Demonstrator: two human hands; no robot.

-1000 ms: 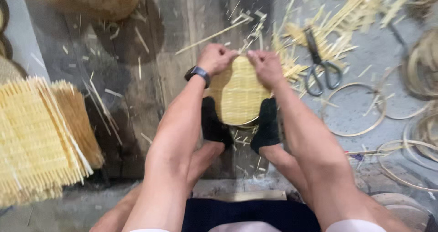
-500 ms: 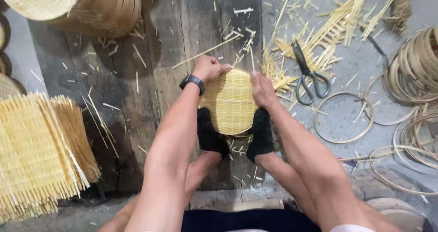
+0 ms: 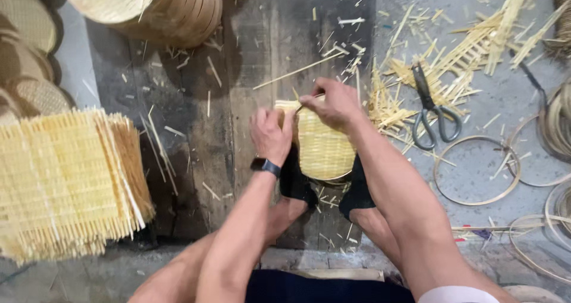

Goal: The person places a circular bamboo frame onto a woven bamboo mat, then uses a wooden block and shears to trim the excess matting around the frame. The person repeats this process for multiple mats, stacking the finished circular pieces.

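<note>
A round woven bamboo mat [image 3: 321, 148] lies on a dark wooden board [image 3: 196, 130], pinned between my two feet in black socks [image 3: 294, 181]. My left hand [image 3: 270, 133], with a dark watch on its wrist, presses on the mat's left edge. At the mat's top edge my right hand [image 3: 333, 103] pinches a thin bamboo strip. The fingers of both hands hide the far rim of the mat.
A stack of square woven bamboo mats [image 3: 65, 181] lies at the left. Round woven baskets [image 3: 148, 5] stand at the top left. Black scissors [image 3: 431, 109] lie among bamboo offcuts [image 3: 476, 53] on the right, with bamboo hoops [image 3: 476, 169] beside them.
Both hands held the mat's top corners before. Now my left hand has slid to the left edge and my right hand has closed on a strip at the top. The view has shifted slightly.
</note>
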